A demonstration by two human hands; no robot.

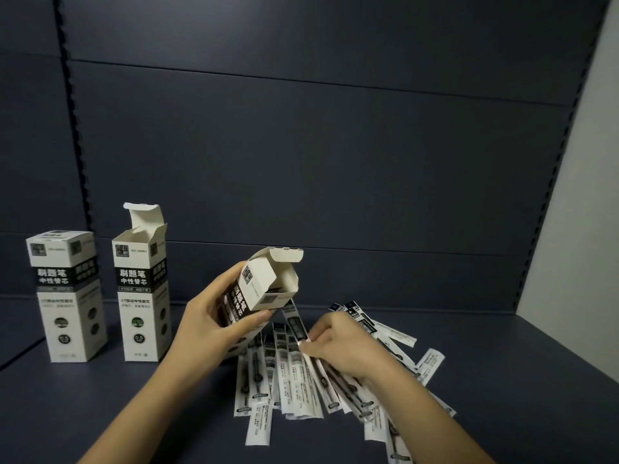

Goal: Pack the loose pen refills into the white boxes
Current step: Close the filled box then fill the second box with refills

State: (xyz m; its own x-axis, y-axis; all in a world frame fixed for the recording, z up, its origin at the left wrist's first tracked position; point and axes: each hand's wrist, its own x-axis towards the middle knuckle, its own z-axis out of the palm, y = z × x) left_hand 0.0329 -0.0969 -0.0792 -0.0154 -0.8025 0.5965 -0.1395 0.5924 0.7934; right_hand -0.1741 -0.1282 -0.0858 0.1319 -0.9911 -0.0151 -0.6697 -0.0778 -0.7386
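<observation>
Gripping a tilted white refill box point(264, 289) around its lower body, the left hand point(214, 324) holds it above the dark shelf point(134, 413), thumb across the near face and fingers curled behind; the box's top flap stands open and its mouth points up and to the right; dark refill ends are just visible inside the opening. The right hand point(338, 346) lies just right of that box, fingers curled down and pinching one packaged pen refill point(294, 321), whose upper end reaches to just below the open mouth of the held box; whether it touches the box cannot be told. The loose pen refills point(301, 390), each in a white-and-black sleeve, lie fanned and overlapping on the shelf beneath and around the right hand, spreading from the middle toward the near right edge; one sleeve point(259, 423) lies apart at the near side of the pile. Two further white boxes stand upright toward the left edge of the shelf, near the back: the closed box point(67, 296) farthest left, and the open-flapped box point(142, 289) just to its right, well apart from the pile; a dark panelled back wall point(318, 145) rises behind the shelf.
</observation>
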